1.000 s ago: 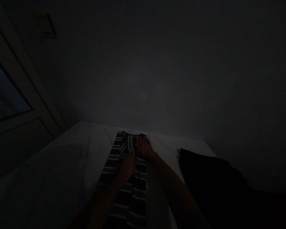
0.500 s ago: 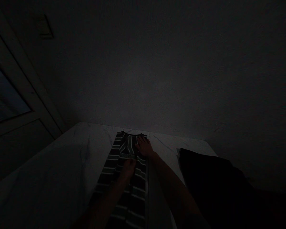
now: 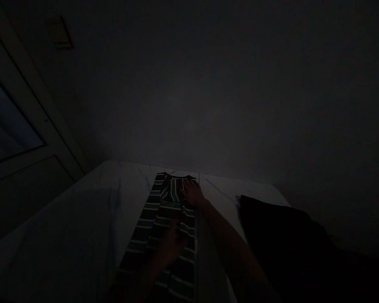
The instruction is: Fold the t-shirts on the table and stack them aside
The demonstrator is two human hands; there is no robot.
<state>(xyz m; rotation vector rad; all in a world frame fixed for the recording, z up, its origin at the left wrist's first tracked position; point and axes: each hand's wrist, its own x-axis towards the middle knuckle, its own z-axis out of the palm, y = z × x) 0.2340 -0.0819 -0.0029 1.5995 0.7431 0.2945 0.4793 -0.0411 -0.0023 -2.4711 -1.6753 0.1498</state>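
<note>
your right hand [image 3: 192, 193] lies flat on the striped shirt [image 3: 148, 235], fingers wide to smooth it, at twelve o'clock on the white desk [image 3: 66, 214]; your left hand [image 3: 173, 246] is nearer you (its fingers too dim to tell).

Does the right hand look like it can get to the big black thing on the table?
Probably yes. The right hand rests on the striped shirt, and only a strip of white table separates it from the black heap.
</note>
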